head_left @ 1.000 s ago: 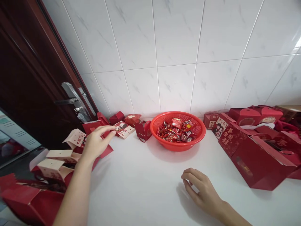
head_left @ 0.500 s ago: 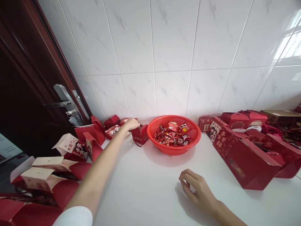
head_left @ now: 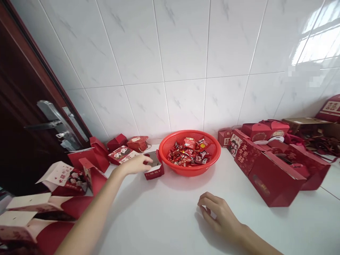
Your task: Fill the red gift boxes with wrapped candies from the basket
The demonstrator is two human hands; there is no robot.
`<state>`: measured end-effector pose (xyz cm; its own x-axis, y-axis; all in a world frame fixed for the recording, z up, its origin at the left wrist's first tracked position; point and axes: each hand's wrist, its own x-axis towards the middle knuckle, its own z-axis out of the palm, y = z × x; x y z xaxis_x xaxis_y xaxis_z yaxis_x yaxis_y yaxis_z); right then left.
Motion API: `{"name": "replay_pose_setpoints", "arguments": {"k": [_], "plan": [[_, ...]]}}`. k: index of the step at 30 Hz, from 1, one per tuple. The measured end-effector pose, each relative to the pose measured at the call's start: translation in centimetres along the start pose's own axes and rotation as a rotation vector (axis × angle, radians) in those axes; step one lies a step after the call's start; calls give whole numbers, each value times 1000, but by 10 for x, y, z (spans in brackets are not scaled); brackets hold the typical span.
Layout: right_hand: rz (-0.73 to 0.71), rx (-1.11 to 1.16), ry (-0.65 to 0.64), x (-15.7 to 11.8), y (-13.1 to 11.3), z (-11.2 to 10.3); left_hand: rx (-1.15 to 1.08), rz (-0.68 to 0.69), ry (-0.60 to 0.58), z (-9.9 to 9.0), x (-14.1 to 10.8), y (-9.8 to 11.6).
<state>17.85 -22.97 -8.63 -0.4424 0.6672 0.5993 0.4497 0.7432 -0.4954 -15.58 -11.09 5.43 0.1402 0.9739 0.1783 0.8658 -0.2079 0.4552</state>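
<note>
My left hand reaches to a small red candy box, thumb and fingers closed round its left side. The box's top is open, showing its pale interior, and it stands just left of a red plastic basket. Wrapped candies in red packaging fill the basket's middle. My right hand rests on the white table in front of the basket, its fingers loosely curled, a gap by the thumb and nothing held.
Several open red and cream boxes crowd the left side. Flatter printed boxes lie behind my left hand. Larger red boxes stand on the right, near a cardboard box. A tiled wall closes off the back; a dark door is at left.
My left hand has come nearer and lower, and the small box has moved towards me with its open top now showing. The view has turned slightly right. My right hand stays put.
</note>
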Motion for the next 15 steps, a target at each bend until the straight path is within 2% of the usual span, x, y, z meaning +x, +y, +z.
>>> {"name": "replay_pose_setpoints", "arguments": {"k": [1,3,8,15], "plan": [[4,-1,18,1,1,0,17,-5,-47,1,-8,0],[14,-1,52,3,4,-1,40,-42,-38,3,-22,-1],[60,33,124,11,6,-8,69,-143,143,1,-41,1],[45,81,212,53,-14,-28,20,-59,46,-16,-69,32]]}}
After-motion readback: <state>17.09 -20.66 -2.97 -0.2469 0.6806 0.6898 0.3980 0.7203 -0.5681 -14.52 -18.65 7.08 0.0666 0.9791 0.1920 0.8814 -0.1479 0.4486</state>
